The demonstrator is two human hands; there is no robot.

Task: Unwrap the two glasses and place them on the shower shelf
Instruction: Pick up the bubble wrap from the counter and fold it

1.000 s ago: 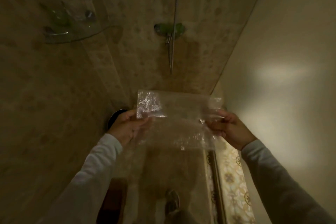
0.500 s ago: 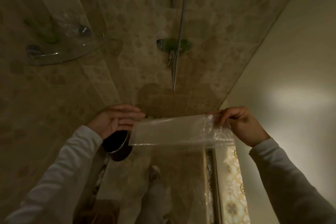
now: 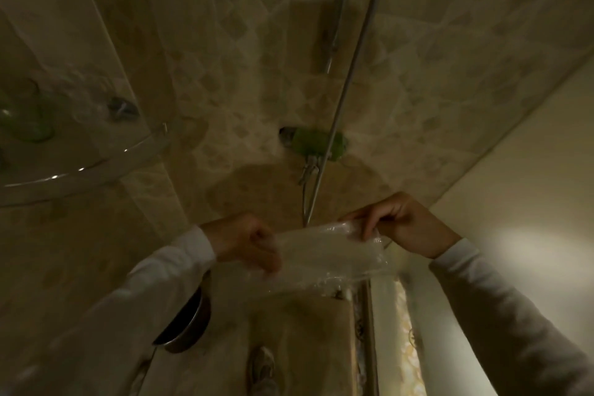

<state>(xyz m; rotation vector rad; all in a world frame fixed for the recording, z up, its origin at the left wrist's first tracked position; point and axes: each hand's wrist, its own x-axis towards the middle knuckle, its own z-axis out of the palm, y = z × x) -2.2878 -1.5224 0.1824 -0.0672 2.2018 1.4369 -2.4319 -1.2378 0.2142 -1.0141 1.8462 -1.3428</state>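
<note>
The person holds a sheet of clear wrap (image 3: 328, 255) stretched between both hands in front of the tiled shower wall (image 3: 225, 42). The left hand (image 3: 247, 244) is curled, with thumb and fingers pinching the wrap's left end. The right hand (image 3: 401, 225) sits a little higher, its fingers bent over the top right edge and pinching it. The sheet hangs loosely between them and is crumpled and shiny along its lower right edge. No glass shows inside the wrap.

The curved glass shelf (image 3: 96, 164) is fixed in the corner at the upper left, well apart from the hands. Blurred green-tinted shapes (image 3: 29, 125) show on it beside a chrome mount (image 3: 120, 108). The frame is too dim and soft to tell whether these shapes are the glasses.

A metal hose (image 3: 347, 90) runs down the wall past a green fixture (image 3: 318, 141) and ends just above the wrap. A dark round bowl-like object (image 3: 186, 325) shows below the left sleeve (image 3: 154, 280). A shoe (image 3: 262, 366) stands on the floor at the bottom, and a patterned strip (image 3: 406, 331) runs beside the right sleeve (image 3: 501, 309).
</note>
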